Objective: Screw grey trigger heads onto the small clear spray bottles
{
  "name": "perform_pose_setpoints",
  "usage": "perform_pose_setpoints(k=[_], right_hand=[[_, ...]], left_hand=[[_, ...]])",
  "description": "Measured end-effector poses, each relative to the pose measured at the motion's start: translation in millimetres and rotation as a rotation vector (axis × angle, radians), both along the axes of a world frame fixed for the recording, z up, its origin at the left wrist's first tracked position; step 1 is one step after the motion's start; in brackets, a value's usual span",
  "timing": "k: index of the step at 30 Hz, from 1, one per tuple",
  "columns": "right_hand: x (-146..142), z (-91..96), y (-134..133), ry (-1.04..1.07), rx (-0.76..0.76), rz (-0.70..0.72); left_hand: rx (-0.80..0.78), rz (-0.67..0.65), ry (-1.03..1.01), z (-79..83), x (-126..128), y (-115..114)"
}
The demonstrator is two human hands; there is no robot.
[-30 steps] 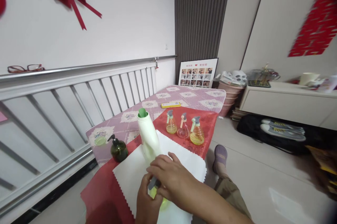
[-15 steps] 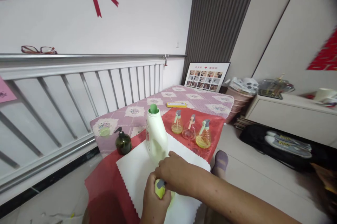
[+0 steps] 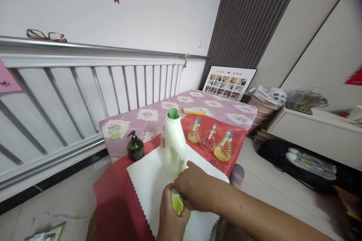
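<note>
Low in the head view, my left hand (image 3: 171,214) is closed around a small spray bottle (image 3: 177,205) with yellow-green colour showing. My right hand (image 3: 196,186) grips its grey spray head from above, and its fingers hide most of that part. Just beyond them a pale green-white detergent jug (image 3: 174,145) stands upright, uncapped, with a green spout in its mouth. It rests on a white scalloped-edge mat (image 3: 145,184). To the right stand three clear spray bottles, one with a pink nozzle (image 3: 207,141) and two holding yellow liquid (image 3: 223,150).
A dark green pump bottle (image 3: 135,146) stands left of the jug on the red cloth (image 3: 113,192). Farther off, a green cap (image 3: 114,134) and a yellow-edged box (image 3: 194,111) lie on the patterned tablecloth (image 3: 148,114). A white radiator (image 3: 118,86) borders the table's left side.
The camera view has shifted, so the scene sits slightly farther right. My right-hand fingers now cover more of the grey spray head; both hands stay on the bottle.
</note>
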State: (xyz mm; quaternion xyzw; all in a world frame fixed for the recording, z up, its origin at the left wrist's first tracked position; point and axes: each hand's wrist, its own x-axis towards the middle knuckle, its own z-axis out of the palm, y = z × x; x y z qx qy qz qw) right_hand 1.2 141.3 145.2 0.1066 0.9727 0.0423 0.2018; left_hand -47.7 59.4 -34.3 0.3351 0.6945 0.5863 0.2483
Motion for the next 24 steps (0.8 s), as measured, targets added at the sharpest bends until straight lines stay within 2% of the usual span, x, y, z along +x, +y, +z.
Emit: perform_pose_setpoints(k=[7, 11, 15, 19, 24], right_hand=[[-6, 4.0, -8, -0.038, -0.004, -0.102], [-6, 3.6, -13, -0.022, 0.004, -0.166], [-9, 3.6, -14, -0.025, 0.004, -0.211], [-10, 4.7, -14, -0.026, -0.014, -0.246], [-8, 1.3, -16, 0.003, -0.042, -0.287]], left_hand=[[-0.040, 0.039, -0.064, 2.0, 7, -3], [0.001, 0.076, -0.063, 5.2, 10, -5], [-0.004, 0.010, -0.119, 12.0, 8, -6], [0.068, -0.002, -0.161, 23.5, 7, -4], [0.094, -0.109, -0.180, 34.1, 6, -2]])
